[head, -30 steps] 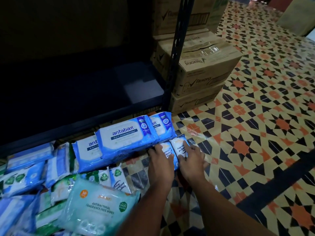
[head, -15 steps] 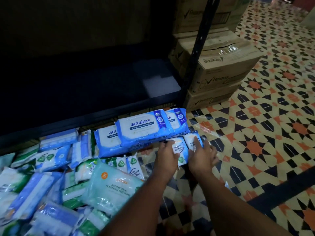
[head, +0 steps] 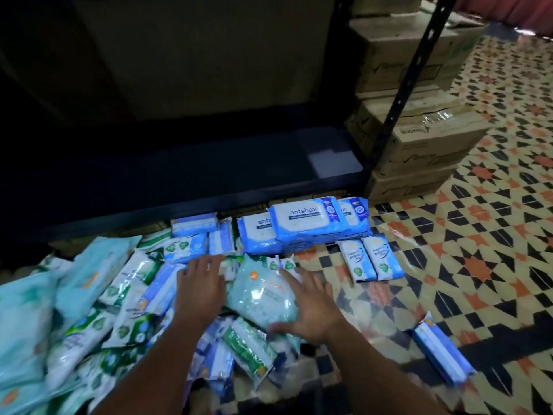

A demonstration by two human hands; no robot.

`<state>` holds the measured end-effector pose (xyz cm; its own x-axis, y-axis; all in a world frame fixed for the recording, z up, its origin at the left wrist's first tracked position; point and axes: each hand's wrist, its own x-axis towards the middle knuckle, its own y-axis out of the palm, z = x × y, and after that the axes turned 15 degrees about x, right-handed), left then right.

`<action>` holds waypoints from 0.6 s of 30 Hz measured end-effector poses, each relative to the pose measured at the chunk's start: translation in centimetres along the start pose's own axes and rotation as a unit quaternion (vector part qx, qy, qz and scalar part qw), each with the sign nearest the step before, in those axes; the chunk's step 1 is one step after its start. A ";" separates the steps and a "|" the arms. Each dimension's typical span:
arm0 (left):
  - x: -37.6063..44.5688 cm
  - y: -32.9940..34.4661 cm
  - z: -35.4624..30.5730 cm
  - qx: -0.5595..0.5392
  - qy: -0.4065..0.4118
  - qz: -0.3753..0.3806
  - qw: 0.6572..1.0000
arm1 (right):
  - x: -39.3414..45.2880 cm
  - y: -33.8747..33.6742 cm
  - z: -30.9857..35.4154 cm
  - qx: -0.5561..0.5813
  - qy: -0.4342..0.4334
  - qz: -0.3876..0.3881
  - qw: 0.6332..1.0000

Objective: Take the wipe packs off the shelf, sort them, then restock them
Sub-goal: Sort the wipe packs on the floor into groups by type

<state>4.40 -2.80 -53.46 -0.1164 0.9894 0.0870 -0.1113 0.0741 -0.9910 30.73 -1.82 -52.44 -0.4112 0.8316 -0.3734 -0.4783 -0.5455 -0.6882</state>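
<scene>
A heap of wipe packs (head: 89, 319) covers the floor at the left, below a dark bare shelf (head: 179, 178). Blue Antabax packs (head: 308, 223) lie stacked by the shelf's front edge. Two small white-and-blue packs (head: 371, 259) stand side by side on the tiles, apart from both hands. My left hand (head: 200, 283) hovers with spread fingers over the heap. My right hand (head: 308, 307) lies with spread fingers against a pale teal pack (head: 260, 295), thumb at its lower edge.
Cardboard boxes (head: 419, 139) are stacked right of the black shelf post (head: 401, 94). A single blue pack (head: 443, 354) lies on the patterned tile floor (head: 478, 265) at the lower right.
Both hands let go of the two small packs, which stay on the tiles, and moved left to the heap. The camera swung left and back.
</scene>
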 end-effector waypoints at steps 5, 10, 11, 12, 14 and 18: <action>-5.5 3.0 4.9 0.069 0.055 0.016 0.996 | 0.1 2.1 1.5 -0.049 0.021 0.032 0.998; -6.6 3.6 4.8 0.049 0.059 0.048 0.996 | 0.5 2.3 2.5 0.010 0.001 -0.040 0.999; -6.7 4.0 4.9 0.055 0.061 0.031 0.996 | 0.8 2.4 3.1 0.056 -0.009 -0.054 0.997; -6.8 3.9 5.0 0.054 0.058 0.033 0.996 | 1.2 2.4 4.0 0.095 -0.022 -0.065 0.993; -6.9 3.8 4.9 0.045 0.056 0.055 0.996 | 2.6 2.6 6.9 0.127 -0.058 -0.078 0.987; -6.8 3.2 4.1 0.014 0.043 0.054 0.998 | 6.9 3.4 15.5 0.029 -0.130 -0.047 0.990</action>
<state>0.77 -9.78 -56.76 -0.0451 0.9985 -0.0302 -0.1301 -0.0359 -0.9909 14.24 0.41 -47.71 -0.5443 0.8285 -0.1318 -0.5652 -0.4782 -0.6722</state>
